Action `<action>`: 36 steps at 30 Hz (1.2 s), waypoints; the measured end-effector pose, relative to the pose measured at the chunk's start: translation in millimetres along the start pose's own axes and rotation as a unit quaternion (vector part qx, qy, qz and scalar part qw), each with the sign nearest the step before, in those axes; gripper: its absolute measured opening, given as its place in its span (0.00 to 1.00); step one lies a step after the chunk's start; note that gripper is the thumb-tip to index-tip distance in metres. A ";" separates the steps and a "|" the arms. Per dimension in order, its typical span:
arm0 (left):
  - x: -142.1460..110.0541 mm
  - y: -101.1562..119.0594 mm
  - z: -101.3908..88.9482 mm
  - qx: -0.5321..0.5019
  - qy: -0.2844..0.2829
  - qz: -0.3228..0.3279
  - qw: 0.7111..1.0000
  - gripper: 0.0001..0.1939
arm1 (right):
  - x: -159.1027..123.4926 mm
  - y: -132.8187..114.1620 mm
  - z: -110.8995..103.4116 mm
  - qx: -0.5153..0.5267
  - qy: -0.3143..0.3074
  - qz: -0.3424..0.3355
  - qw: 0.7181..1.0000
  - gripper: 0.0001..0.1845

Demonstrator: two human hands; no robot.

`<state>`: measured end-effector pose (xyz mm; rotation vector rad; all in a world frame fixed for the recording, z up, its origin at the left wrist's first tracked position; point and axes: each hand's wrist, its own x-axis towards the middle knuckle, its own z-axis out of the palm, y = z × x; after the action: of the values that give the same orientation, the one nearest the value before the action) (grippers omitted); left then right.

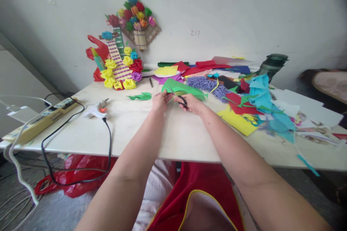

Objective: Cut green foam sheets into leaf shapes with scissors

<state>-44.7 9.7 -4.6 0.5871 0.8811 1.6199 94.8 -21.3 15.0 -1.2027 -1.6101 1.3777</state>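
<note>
My left hand (161, 100) pinches the left end of a sheet of green paper (187, 89) above the table. In my right hand (191, 103) is a pair of scissors (183, 101) with black handles, its blades pointing up and left at the green paper near my left fingers. Whether the blades are parted is too small to tell. Several cut green leaf shapes (141, 96) lie on the tabletop just left of my left hand.
A hot glue gun (96, 112) with a black cord and a power strip (43, 119) lie at left. Paper-flower crafts (121, 68) lean on the wall. Purple yarn (207, 86), yellow paper (238, 121), blue crepe paper (261, 90) and a dark bottle (273, 65) are at right.
</note>
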 end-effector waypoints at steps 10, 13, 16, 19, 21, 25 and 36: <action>2.7 2.6 -4.1 0.033 -0.029 -0.001 0.999 0.07 | -3.2 -2.8 -4.7 -0.044 -0.025 0.006 0.999 0.16; 2.5 2.7 -4.6 0.046 -0.034 0.008 0.998 0.09 | -2.5 -1.8 -4.9 -0.067 -0.029 -0.001 0.997 0.18; 3.7 2.0 -5.0 0.058 -0.022 0.015 0.998 0.10 | -0.7 -1.6 -0.4 -0.108 -0.023 0.000 0.994 0.17; 4.8 1.5 -5.3 0.060 -0.019 0.020 0.998 0.10 | 2.7 0.0 5.1 -0.164 0.002 0.000 0.987 0.20; 4.9 1.5 -5.2 0.052 -0.018 0.022 0.998 0.11 | 4.8 2.2 7.2 -0.205 0.030 -0.021 0.978 0.25; 4.6 2.4 -4.6 0.041 -0.007 0.027 0.999 0.12 | 6.3 6.1 7.0 -0.291 0.074 -0.092 0.950 0.29; 7.2 5.4 -5.2 -0.004 -0.015 0.061 0.998 0.13 | 8.2 10.5 8.4 -0.234 0.066 -0.142 0.960 0.19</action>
<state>-53.6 15.1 -3.9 0.6691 0.8291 1.7190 86.6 -16.4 2.6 -1.2287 -1.9847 0.7420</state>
